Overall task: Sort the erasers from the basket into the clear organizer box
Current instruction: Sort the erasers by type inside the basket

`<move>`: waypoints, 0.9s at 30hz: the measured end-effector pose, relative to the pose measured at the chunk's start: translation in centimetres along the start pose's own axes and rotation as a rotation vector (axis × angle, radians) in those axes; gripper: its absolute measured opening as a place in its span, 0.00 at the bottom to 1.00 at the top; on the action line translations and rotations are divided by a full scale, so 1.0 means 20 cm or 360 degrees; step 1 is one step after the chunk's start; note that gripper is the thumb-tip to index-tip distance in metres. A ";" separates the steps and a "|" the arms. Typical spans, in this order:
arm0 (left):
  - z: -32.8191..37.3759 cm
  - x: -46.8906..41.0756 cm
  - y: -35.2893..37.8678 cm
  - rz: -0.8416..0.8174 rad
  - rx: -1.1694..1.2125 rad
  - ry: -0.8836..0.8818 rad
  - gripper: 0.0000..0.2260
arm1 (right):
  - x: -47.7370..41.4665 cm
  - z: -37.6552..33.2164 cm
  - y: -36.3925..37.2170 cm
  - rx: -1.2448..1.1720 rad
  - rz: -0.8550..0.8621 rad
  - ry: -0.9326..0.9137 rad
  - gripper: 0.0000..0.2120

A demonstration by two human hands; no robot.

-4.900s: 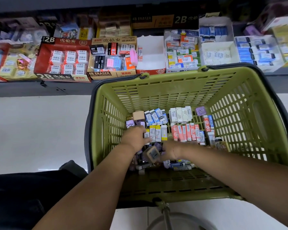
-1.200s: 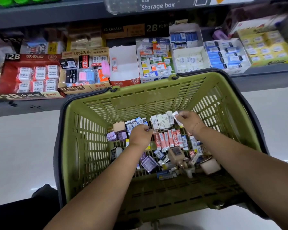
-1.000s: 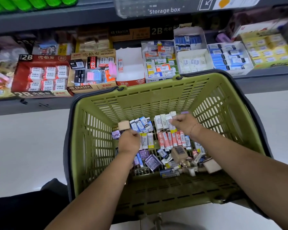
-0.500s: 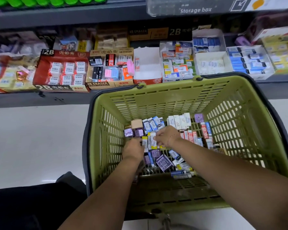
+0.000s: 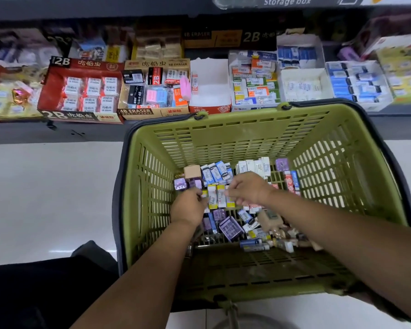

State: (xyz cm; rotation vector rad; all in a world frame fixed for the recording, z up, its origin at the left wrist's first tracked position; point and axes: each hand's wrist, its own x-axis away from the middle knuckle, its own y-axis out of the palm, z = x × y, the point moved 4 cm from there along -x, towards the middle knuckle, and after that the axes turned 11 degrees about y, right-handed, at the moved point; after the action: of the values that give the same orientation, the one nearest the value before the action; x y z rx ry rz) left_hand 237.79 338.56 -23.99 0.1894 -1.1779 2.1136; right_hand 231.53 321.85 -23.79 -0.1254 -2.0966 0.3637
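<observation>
On the basket [image 5: 247, 129] floor, far side, erasers [image 5: 217, 173] are lined up in rows by kind, seemingly to ease later boxing; a loose heap [image 5: 254, 230] is left nearer. The yellow row [image 5: 220, 198] is braced at its left end by the left hand [image 5: 189, 206], its finger state not to be told, while the right hand [image 5: 247, 188] fingers [image 5: 230, 192] are curled onto it.

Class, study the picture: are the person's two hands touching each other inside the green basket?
Apart. The head view shows yellow-and-white erasers plainly in the gap between the left hand and the right hand.
</observation>
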 end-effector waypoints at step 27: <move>0.20 0.17 0.28 -0.1025 -0.0738 0.0671 0.18 | 0.25 0.39 -0.13 0.1008 0.0034 0.0625 0.29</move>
State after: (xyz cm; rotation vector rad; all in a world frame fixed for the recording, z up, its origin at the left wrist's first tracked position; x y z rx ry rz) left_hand 230.76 335.16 -24.07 -0.0838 -1.1197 1.2106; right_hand 222.31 318.91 -22.66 0.1469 -1.5164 0.9175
